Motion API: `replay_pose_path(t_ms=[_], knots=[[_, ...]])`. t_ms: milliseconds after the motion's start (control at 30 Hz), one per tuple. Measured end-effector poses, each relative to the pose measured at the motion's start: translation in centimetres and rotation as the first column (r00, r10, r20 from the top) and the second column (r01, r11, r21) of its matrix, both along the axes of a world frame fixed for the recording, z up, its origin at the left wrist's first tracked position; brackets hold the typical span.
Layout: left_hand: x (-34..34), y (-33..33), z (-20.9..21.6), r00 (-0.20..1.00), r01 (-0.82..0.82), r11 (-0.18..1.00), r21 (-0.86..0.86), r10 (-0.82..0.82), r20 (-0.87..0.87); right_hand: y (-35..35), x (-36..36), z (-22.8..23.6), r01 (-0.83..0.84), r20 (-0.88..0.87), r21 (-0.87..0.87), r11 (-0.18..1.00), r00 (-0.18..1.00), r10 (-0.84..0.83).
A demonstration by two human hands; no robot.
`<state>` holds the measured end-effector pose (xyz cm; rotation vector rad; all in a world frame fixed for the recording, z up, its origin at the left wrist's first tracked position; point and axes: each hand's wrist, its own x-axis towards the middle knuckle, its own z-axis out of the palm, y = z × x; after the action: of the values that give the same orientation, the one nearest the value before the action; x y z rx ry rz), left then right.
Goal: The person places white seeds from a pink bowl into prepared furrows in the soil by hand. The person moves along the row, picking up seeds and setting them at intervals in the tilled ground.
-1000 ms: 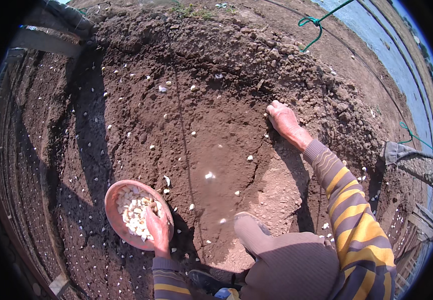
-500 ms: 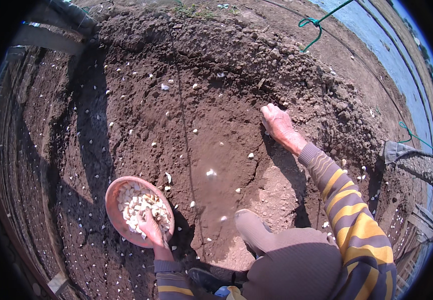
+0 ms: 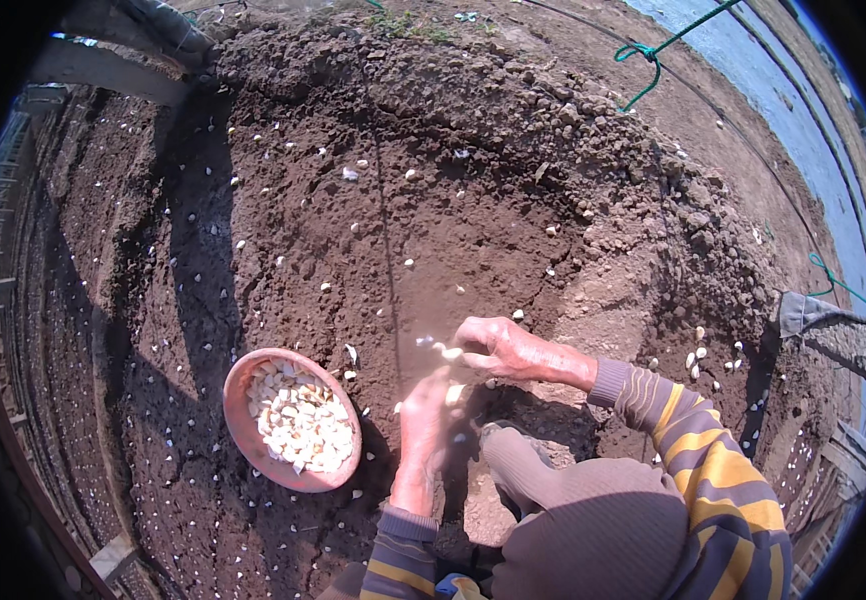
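Observation:
My right hand (image 3: 505, 350) is over the soil in front of me, its fingertips pinching a pale garlic clove (image 3: 451, 353). Close beside it, my left hand (image 3: 421, 425) is blurred by motion and appears curled around garlic cloves; one pale clove (image 3: 455, 394) shows at its edge. To the left of that hand, a round reddish clay-coloured bowl (image 3: 236, 415) rests tilted on the soil, with many peeled-looking cloves (image 3: 303, 420) inside. More cloves, such as one clove (image 3: 409, 263), dot the brown soil (image 3: 333, 225) in loose rows.
A dark string (image 3: 385, 200) runs across the bed. Clods form a raised bank (image 3: 593, 150) at the far side. Green cord (image 3: 650, 55) and a blue-grey strip (image 3: 763, 110) lie beyond at the right. My knee (image 3: 593, 530) is near the front, and wooden posts (image 3: 103, 70) stand at the far left.
My left hand has left the bowl and moved right. My right hand has come back from the far soil toward it, and the two are now close together with cloves between them.

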<state>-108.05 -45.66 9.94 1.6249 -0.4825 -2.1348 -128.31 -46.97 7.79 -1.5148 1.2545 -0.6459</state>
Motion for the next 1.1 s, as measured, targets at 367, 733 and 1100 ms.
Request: replay_pose_path(t_ms=[367, 733, 1100], knots=[[1.4, 0.8, -2.2, 0.994, -0.11, 0.994, -0.005, 0.11, 0.029, -9.2, -14.0, -8.0, 0.23, -0.566, -0.371, 0.9, 0.712, -0.416], [1.3, 1.4, -2.5, 0.995, -0.101, 0.994, 0.036, 0.101, 0.023, -9.9, -14.6, -8.5, 0.121, -0.656, -0.401, 0.908, 0.654, -0.377], [1.9, 2.1, -3.3, 0.998, -0.066, 0.995, 0.077, 0.067, -0.011, -10.2, -14.6, -7.4, 0.328, -0.545, -0.29, 0.899, 0.716, -0.437]])
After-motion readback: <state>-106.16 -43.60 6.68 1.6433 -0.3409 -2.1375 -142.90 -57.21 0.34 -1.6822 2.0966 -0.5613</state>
